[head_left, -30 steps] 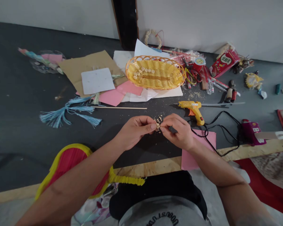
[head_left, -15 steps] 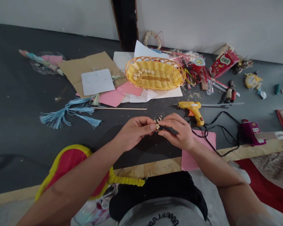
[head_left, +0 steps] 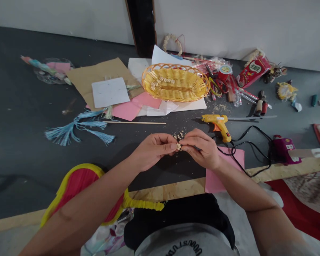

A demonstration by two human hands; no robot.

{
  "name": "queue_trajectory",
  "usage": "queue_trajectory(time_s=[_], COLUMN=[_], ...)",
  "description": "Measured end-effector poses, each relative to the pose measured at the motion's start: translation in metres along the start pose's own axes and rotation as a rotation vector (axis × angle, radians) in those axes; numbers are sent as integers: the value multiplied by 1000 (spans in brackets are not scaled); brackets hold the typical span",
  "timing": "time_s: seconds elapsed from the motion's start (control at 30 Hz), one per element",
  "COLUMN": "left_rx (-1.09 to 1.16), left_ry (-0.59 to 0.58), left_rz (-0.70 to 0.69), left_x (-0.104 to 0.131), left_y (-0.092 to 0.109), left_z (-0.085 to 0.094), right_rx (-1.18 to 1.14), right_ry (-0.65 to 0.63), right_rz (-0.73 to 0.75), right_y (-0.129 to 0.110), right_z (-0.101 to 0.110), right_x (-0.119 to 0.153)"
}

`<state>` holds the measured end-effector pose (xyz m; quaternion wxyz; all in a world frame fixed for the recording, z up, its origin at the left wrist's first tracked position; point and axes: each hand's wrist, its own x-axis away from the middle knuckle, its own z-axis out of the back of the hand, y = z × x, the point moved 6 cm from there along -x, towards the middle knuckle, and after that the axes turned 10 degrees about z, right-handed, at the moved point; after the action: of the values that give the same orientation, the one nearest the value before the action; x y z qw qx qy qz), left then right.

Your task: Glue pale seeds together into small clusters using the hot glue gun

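A small cream flower-like cluster sits between the fingertips of both hands over the dark table; what it is made of I cannot tell. My left hand is closed, its thumb and forefinger pinching the cluster from the left. Fingertips of my right hand are pinched together at its right side. Just beyond them lie several loose cream pieces and crumbs. Farther back, a yellow wicker basket has several similar cream clusters in it.
A yellow glue gun lies right of my hands, its black cord looping nearby. To the left are a thin stick and a blue tassel. A red and yellow fan lies under my left forearm. Pink paper overhangs the edge.
My right fingers have closed in from slightly apart and now meet the cluster. It shows more clearly between the fingertips, separate from the loose pieces behind.
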<state>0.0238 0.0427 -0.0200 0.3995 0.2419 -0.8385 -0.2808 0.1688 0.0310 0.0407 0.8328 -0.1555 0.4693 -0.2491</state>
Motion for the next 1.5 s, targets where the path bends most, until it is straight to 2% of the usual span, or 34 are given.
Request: queue_trajectory(time_s=[1.17, 1.5], left_rx=[-50, 7], left_ry=[14, 9], left_rz=[5, 12], left_x=[0, -1], left_y=[-1, -1], left_z=[0, 1], right_rx=[-19, -30], right_ry=[-9, -24], right_rz=[-6, 12], right_y=[3, -2], right_z=[-2, 1], right_x=[2, -2])
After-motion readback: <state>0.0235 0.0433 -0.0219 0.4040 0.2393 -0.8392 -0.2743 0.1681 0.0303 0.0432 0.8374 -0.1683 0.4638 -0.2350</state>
